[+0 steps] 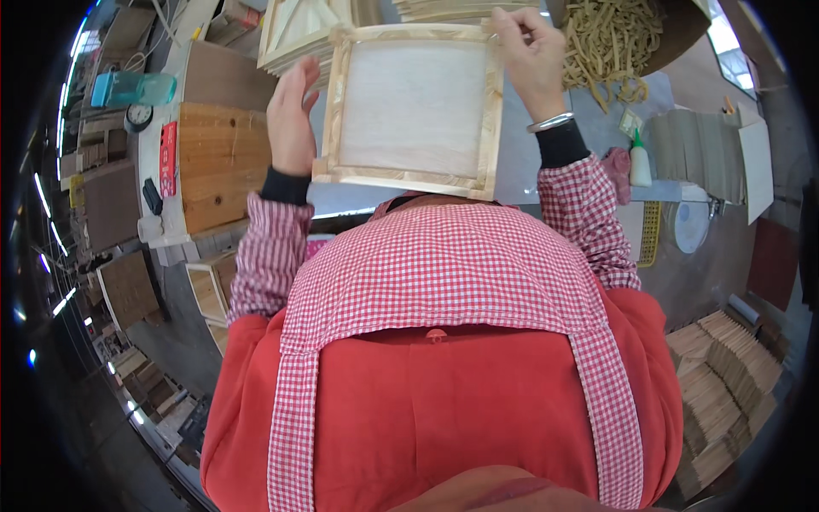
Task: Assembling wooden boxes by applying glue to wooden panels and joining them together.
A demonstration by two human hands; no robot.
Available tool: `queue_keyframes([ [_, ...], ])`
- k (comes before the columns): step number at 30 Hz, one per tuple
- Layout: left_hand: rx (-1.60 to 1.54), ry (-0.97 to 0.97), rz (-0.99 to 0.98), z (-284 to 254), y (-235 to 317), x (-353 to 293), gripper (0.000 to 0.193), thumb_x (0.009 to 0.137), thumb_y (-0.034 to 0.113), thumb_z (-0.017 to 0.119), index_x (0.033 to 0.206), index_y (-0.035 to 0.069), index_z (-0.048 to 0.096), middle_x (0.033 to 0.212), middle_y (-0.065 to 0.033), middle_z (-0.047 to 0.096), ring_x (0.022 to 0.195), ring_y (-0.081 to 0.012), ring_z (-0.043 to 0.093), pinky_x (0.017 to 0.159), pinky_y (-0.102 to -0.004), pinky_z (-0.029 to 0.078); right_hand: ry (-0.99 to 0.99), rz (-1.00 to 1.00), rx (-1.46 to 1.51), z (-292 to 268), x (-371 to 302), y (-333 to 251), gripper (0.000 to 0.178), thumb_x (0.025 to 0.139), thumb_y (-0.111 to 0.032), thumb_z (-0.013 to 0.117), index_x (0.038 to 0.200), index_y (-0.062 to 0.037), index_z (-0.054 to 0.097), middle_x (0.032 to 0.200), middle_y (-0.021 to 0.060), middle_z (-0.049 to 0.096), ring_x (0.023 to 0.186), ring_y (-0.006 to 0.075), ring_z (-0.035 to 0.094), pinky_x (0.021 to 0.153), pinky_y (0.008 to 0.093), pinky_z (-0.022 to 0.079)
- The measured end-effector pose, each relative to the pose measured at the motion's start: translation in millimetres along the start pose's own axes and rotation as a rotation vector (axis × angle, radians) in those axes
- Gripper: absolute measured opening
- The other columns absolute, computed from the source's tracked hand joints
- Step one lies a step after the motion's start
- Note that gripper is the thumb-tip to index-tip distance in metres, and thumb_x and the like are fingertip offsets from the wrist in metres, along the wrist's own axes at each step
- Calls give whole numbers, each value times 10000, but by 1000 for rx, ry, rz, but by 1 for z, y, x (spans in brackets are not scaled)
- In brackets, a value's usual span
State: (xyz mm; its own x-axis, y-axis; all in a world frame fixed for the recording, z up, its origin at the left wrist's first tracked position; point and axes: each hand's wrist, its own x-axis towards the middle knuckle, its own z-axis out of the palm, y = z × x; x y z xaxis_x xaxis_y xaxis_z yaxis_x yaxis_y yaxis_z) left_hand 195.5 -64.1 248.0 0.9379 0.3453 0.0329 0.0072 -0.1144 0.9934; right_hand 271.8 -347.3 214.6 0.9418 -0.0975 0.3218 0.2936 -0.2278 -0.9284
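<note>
A square wooden frame point(339, 102) with a whitish, see-through panel point(415, 107) rests in front of my chest, slightly tilted, over the grey worktop. Along its left side my left hand point(293, 119) is open, fingers straight and pointing away from me. Its palm edge is close to the frame's left bar; whether it touches cannot be told. At the far right corner my right hand point(532, 64) is closed, thumb and fingertips pinching that corner. Short wooden tabs stick out at the frame's corners.
Stacked wooden frames point(299, 34) stand at far left, beside a wooden board point(223, 166). A bin of pale strips point(610, 43) sits far right, near a white glue bottle point(640, 162), a pink cloth point(616, 173) and grey panels point(695, 154). Wood pieces point(721, 375) are piled at lower right.
</note>
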Motion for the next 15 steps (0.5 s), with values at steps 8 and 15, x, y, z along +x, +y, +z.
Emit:
queue_keyframes([
  [8,397,-304,264,7,-37,79,449,1027,283,351,1062,-36,664,1016,-103,683,968,-169,609,868,-262,431,209,-189,59,22,-11,0,210,878,-164,661,765,4,604,688,-5,553,597,50,488,518,220,377],
  [15,81,-227,14,25,-8,49,505,1042,311,270,1181,-49,595,1145,-122,640,1030,-171,583,943,-285,412,15,-230,29,-14,8,44,192,879,-177,637,920,10,650,764,57,587,657,126,560,589,243,446],
])
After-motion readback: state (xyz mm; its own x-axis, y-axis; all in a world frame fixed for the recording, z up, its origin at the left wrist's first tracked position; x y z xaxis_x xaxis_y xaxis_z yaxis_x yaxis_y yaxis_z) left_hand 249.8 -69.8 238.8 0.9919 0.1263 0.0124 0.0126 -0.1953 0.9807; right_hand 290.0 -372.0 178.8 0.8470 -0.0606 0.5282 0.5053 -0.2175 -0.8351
